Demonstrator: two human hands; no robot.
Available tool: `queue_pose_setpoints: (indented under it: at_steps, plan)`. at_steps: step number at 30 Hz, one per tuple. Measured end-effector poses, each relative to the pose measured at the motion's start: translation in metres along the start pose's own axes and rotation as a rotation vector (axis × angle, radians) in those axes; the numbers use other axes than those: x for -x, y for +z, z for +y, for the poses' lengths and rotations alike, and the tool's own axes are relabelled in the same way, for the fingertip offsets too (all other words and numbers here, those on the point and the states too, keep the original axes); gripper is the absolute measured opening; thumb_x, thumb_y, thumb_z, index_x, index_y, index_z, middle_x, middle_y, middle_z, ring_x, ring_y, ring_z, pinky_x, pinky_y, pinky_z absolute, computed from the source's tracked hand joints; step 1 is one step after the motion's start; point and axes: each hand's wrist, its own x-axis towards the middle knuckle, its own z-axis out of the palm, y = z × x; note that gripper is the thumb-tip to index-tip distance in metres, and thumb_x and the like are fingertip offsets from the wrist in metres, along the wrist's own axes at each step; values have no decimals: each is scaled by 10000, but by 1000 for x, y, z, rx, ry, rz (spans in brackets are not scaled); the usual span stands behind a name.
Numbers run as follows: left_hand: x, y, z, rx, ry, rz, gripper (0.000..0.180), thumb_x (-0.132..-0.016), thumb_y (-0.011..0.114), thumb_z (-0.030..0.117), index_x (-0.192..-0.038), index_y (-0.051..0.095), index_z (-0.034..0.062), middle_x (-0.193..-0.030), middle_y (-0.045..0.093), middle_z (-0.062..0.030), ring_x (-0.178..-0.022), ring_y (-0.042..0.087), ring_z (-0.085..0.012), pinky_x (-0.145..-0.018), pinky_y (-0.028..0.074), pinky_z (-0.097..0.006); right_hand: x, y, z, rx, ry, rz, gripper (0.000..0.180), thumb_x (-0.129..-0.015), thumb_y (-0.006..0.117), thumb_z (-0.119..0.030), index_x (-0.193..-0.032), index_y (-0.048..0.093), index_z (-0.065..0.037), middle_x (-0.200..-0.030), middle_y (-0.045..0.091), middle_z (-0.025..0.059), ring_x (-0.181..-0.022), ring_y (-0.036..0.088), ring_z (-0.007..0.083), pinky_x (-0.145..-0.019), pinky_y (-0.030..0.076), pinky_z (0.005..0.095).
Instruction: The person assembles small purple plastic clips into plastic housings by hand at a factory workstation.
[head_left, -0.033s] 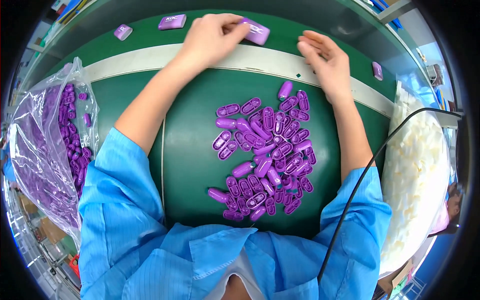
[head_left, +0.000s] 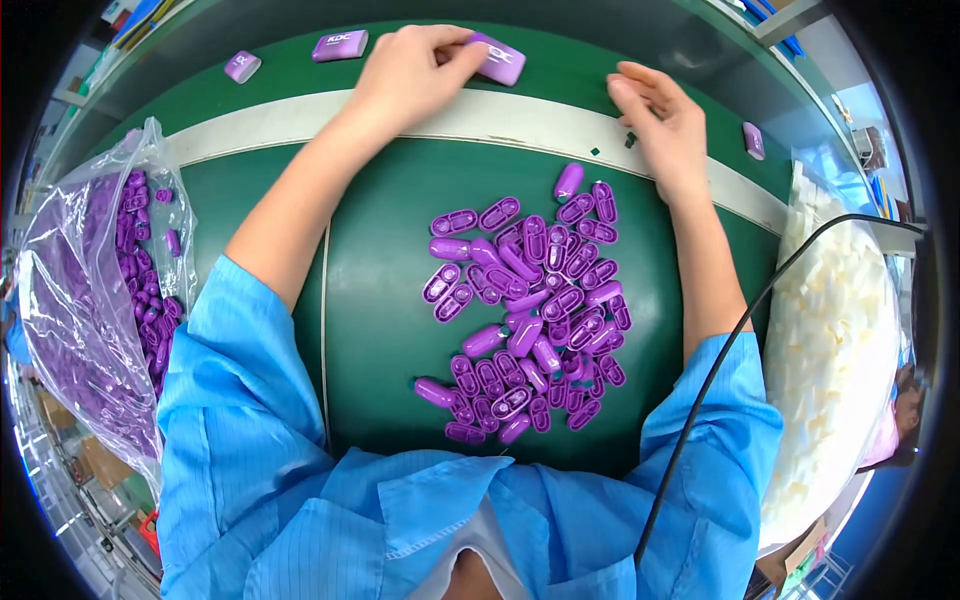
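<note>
At the far side of the bench, my left hand (head_left: 420, 75) pinches the left end of a purple rounded case (head_left: 502, 60) with pale printing. The case is over the green strip beyond the white rail. My right hand (head_left: 665, 130) is apart from it to the right, over the rail, fingers loosely bent and nothing seen in them. Between my forearms lies a loose pile of small purple oval plastic shells (head_left: 530, 300). Some show their hollow inside, others their smooth back.
Two similar purple cases (head_left: 340, 45) lie left of my left hand on the green strip, and another case (head_left: 754, 141) lies far right. A clear bag (head_left: 80, 290) of purple parts stands left, a bag (head_left: 830, 380) of whitish pieces right. A black cable (head_left: 715, 375) crosses my right arm.
My left hand and the case it holds have shifted slightly left. The cases on the far strip have also slid a little left. My right hand has moved slightly right.
</note>
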Motion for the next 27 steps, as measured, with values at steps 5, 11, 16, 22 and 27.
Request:
queue_pose_setpoints:
  at_steps: [5, 11, 16, 22, 27]
  plan:
    - [2, -11, 13, -284, 478, 276, 277, -748, 565, 46, -1018, 620, 70, -988, 613, -103, -929, 567, -274, -797, 456, -340, -18, -39, 22, 25, 2, 157, 272, -797, 623, -230, -963, 632, -15, -822, 644, 62, -707, 599, 136, -601, 476, 254]
    - [39, 10, 59, 38, 753, -379, 301, -702, 558, -57, -975, 609, 57, -1097, 573, -87, -993, 531, -259, -861, 443, -345, -30, -123, 61, 1335, -350, 591, 307, -778, 584, -268, -995, 623, -54, -860, 635, 157, -895, 565, 316, -802, 424, 360]
    - [44, 9, 60, -94, 711, -387, 231, -728, 617, 60, -959, 611, 45, -1030, 582, -84, -876, 568, -250, -790, 473, -348, -28, -108, 44, 1233, 93, 129, 391, -767, 587, -280, -1105, 567, -83, -1039, 591, 177, -927, 562, 329, -833, 442, 378]
    - [41, 9, 49, -9, 507, -181, 201, -801, 592, 103, -995, 609, 54, -839, 600, -71, -691, 585, -192, -638, 486, -287, -11, -31, -26, 144, 165, -148, 305, -782, 645, -221, -1020, 611, -32, -837, 619, 37, -681, 562, 66, -613, 439, 189]
    - [29, 0, 41, 863, -223, -242, 351, -825, 603, 117, -1142, 529, -13, -899, 610, -63, -772, 601, -125, -728, 505, -237, 17, 10, -52, -471, 359, -345, 322, -806, 625, -115, -1077, 522, 24, -924, 621, 99, -776, 609, 131, -707, 495, 223]
